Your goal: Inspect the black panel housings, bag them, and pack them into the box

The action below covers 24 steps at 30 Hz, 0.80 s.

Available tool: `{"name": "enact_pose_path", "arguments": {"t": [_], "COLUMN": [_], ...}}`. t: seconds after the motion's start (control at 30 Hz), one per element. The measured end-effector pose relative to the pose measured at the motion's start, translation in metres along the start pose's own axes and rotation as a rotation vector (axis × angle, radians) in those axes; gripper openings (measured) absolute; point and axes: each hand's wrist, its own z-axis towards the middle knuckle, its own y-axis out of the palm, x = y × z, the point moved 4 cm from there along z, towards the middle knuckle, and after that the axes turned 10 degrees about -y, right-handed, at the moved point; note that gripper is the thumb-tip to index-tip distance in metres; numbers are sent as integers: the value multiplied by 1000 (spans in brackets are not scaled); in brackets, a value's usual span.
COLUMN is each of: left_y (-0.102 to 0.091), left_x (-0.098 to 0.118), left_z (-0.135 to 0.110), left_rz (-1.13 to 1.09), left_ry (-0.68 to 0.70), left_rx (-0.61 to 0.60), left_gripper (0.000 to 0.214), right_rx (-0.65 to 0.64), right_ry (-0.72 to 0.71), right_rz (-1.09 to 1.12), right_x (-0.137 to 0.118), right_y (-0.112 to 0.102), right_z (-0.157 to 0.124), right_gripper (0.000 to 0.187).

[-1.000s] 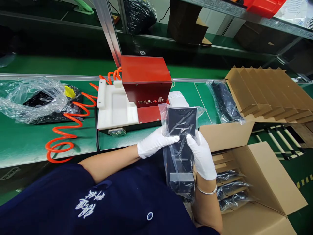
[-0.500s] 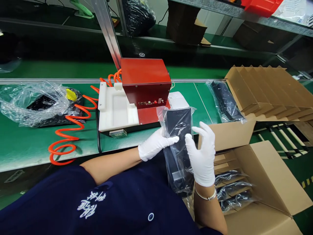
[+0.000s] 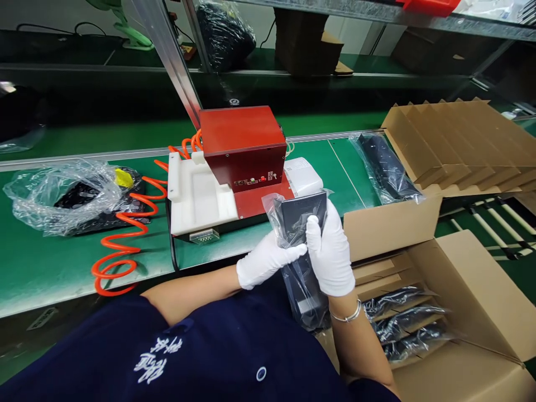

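Both of my hands wear white gloves and hold a black box-shaped unit in a clear plastic bag [image 3: 298,220], upright over my lap at the near edge of the green bench. My left hand [image 3: 268,259] pinches the bag's left side at mid height. My right hand [image 3: 329,251] is wrapped round the right side near the top. Just beyond stands a red metal machine [image 3: 240,142] with a white moulded tray [image 3: 196,192] on its left side.
An open cardboard carton [image 3: 464,290] at my right holds several bagged black units [image 3: 404,326]. Another bagged unit [image 3: 383,164] lies beside stacked cardboard dividers [image 3: 456,145]. An orange coiled hose [image 3: 125,234] and a crumpled plastic bag [image 3: 67,192] sit at left. A white block [image 3: 302,173] lies behind the machine.
My right hand let go and opened half a second ago, then closed again higher up on the bagged unit. The unit has turned and tilted slightly; my view shifted a little.
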Motion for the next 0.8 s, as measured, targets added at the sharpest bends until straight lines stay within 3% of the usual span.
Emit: {"name": "enact_pose_path", "arguments": {"t": [0.27, 0.47, 0.8], "left_y": [-1, -7, -11], "left_x": [-1, 3, 0], "left_z": [1, 2, 0], "left_rz": [-47, -69, -199], "left_ry": [-10, -43, -64], "left_rx": [-23, 49, 32], "left_gripper": [67, 72, 69], "right_rx": [-22, -89, -30], "right_ry": [5, -29, -85], "right_rz": [-21, 38, -23], "right_x": [-3, -8, -18], "right_y": [-7, -12, -14], "right_z": [-1, -4, -8], "right_gripper": [75, 86, 77]}}
